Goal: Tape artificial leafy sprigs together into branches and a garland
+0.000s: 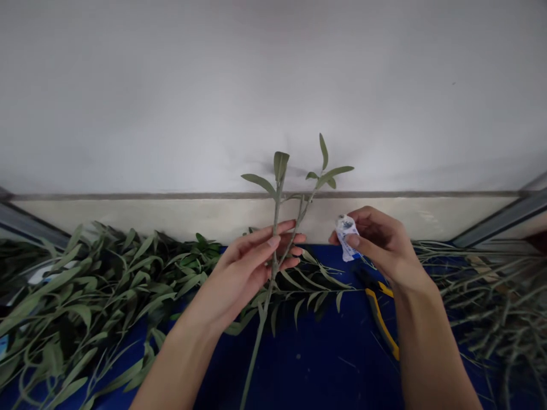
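Observation:
My left hand [256,256] is closed round a forked green branch [265,307], its thumb and fingers at the fork. The branch stands nearly upright, with a few long leaves at its two tips and a bare stem running down towards me. To the right, my right hand [380,242] pinches a small crumpled white tube [347,236] with blue print between thumb and fingers. The tube is held apart from the branch. Behind and below my left hand, a leafy sprig [316,285] lies on the blue surface [307,359].
A big heap of leafy branches [119,279] covers the left side. Bare thin stems [504,307] are piled at the right. Pliers with yellow and black handles [382,324] lie beside my right forearm. A pale wall [171,102] rises behind.

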A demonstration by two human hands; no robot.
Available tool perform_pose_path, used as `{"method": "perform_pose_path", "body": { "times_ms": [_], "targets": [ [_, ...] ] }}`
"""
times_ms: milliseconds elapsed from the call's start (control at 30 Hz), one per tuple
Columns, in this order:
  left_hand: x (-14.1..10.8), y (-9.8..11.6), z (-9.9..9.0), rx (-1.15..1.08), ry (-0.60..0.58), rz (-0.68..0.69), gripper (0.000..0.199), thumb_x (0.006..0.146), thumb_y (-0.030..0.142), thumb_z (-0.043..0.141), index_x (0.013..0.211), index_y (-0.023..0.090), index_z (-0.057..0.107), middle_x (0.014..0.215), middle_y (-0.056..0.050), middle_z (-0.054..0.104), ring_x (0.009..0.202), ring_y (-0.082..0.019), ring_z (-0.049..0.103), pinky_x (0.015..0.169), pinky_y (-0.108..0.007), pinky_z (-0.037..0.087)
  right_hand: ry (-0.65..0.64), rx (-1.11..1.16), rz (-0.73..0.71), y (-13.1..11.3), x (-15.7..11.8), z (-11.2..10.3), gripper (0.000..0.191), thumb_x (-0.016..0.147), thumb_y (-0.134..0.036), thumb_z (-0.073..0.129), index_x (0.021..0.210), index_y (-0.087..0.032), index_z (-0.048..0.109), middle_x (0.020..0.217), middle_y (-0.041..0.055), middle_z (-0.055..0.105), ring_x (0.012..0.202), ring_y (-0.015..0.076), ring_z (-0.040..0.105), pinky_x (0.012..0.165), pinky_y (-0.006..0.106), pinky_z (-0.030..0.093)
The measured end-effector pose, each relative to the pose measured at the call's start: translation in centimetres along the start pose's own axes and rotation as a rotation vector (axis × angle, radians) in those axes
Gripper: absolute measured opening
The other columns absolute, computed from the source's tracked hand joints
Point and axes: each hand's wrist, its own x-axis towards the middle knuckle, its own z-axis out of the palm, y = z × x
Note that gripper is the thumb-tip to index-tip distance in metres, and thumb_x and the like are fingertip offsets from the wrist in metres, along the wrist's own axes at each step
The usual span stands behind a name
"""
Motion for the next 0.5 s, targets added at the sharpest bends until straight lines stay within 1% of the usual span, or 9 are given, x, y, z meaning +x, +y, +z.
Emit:
{"method": "perform_pose_path", "body": {
  "times_ms": [67,100,200,300,367,500],
  "targets": [
    [-0.2,0.2,-0.1,0.07,-0.013,-0.014,0.029,0.096,0.024,0.07,0.124,0.019,0.076,0.126,-0.013,0.075,0.109,-0.023,0.072,0.095,-0.031,0.059,-0.039,0.009,0.027,-0.4,-0.2,0.3,0.017,0.09,-0.029,0.078,0.103,-0.023,0.068,0.085,0.0038,0.074,0.076,0.0186,0.071,0.064,0.029,0.054],
    [-0.2,0.3,-0.1,0.107,-0.017,-0.019,0.029,0.095,0.025,0.071,0.123,0.021,0.077,0.128,-0.012,0.075,0.111,-0.024,0.072,0.096,-0.031,0.058,-0.027,-0.011,0.029,-0.5,-0.2,0.5,0.017,0.089,-0.028,0.078,0.103,-0.023,0.069,0.084,0.0034,0.074,0.073,0.0175,0.07,0.062,0.028,0.053],
    [-0.3,0.5,-0.2,0.186,-0.026,-0.024,0.028,0.091,0.027,0.077,0.119,0.023,0.079,0.127,-0.009,0.075,0.116,-0.024,0.071,0.101,-0.031,0.055,0.076,-0.096,0.003,-0.5,-0.2,1.3,0.017,0.084,-0.028,0.083,0.098,-0.022,0.074,0.084,0.003,0.075,0.069,0.0148,0.067,0.059,0.025,0.05],
    [-0.1,0.6,-0.3,0.186,-0.039,-0.022,0.042,0.084,0.026,0.084,0.125,0.027,0.076,0.122,-0.007,0.078,0.113,-0.023,0.073,0.105,-0.032,0.053,0.132,-0.148,-0.035,-0.3,0.1,2.2,0.016,0.082,-0.027,0.084,0.095,-0.022,0.076,0.087,0.0037,0.077,0.073,0.0159,0.068,0.06,0.026,0.051],
    [0.0,0.5,-0.4,0.188,-0.037,-0.019,0.045,0.08,0.025,0.087,0.124,0.027,0.076,0.117,-0.008,0.079,0.11,-0.023,0.074,0.103,-0.032,0.055,0.14,-0.167,-0.059,-0.2,0.3,2.6,0.015,0.082,-0.027,0.083,0.095,-0.022,0.077,0.09,0.0043,0.078,0.077,0.0173,0.069,0.064,0.027,0.053],
    [0.2,0.4,-0.5,0.225,-0.028,0.014,0.035,0.078,0.024,0.089,0.111,0.023,0.081,0.108,-0.008,0.082,0.106,-0.023,0.075,0.096,-0.029,0.059,0.15,-0.184,-0.083,-0.2,0.4,2.9,0.013,0.084,-0.026,0.081,0.095,-0.022,0.076,0.091,0.0048,0.078,0.08,0.0186,0.072,0.068,0.029,0.055]
  ]
}}
